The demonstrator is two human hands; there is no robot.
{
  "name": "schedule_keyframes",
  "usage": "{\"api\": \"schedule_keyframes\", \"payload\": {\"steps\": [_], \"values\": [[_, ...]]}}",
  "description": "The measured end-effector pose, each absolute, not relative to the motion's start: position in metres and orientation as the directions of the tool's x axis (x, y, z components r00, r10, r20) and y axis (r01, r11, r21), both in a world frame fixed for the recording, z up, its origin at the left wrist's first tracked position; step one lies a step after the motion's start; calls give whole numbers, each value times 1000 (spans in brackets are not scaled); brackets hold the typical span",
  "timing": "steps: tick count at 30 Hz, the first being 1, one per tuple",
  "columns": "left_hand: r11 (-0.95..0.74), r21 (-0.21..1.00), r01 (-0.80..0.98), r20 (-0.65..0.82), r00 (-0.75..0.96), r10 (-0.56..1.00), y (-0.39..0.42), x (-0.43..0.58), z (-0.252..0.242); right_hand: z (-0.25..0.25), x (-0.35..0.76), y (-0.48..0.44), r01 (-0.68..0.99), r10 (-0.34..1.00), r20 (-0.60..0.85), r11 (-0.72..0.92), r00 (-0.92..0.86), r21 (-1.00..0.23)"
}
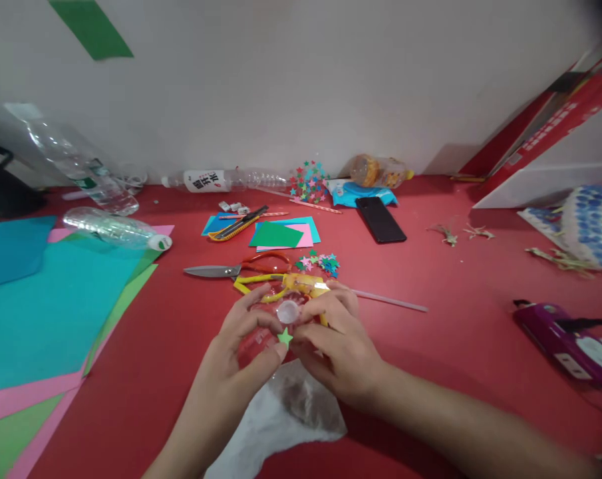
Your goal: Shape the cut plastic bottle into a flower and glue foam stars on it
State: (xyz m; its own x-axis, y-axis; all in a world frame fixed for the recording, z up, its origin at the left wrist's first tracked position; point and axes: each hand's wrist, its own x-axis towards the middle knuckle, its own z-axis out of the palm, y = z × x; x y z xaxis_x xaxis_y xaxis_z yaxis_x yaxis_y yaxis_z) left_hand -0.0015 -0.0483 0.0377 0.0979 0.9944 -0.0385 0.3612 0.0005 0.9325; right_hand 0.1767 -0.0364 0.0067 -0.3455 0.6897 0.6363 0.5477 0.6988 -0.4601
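Observation:
Between its thumb and index finger, my left hand (233, 349) pinches a small light-green star (285, 338). My right hand (343, 339) is close by on the right, fingers bent together beside the star's edge; what they hold, if anything, is hidden. Just beyond the fingertips is a whitish round disc (288, 312). Past it lies a yellow-handled tool (301, 283), partly covered by my right hand. Scissors with red handles (221, 271) rest farther back. Below my hands is a crumpled white and clear plastic bag (293, 412).
Behind lie loose paper stars (323, 263), paper pieces (279, 235), a yellow utility knife (238, 224) and a black phone (381, 220). Large coloured sheets (46, 313) and plastic bottles (114, 228) are leftward. A purple power strip (563, 342) sits at right.

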Motion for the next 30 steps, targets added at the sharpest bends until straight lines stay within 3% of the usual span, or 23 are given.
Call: {"api": "schedule_keyframes", "payload": {"steps": [11,19,30], "values": [[-190,793,579,186,68,980,-50,-3,36,9,178,-33,522,796,532,596,-288,-610],[-174,860,481,183,28,983,-52,-7,40,20,172,-35,496,827,501,556,-255,-666],[-224,800,556,350,-130,928,-53,-14,50,33,172,-42,591,826,446,560,-344,-581]]}}
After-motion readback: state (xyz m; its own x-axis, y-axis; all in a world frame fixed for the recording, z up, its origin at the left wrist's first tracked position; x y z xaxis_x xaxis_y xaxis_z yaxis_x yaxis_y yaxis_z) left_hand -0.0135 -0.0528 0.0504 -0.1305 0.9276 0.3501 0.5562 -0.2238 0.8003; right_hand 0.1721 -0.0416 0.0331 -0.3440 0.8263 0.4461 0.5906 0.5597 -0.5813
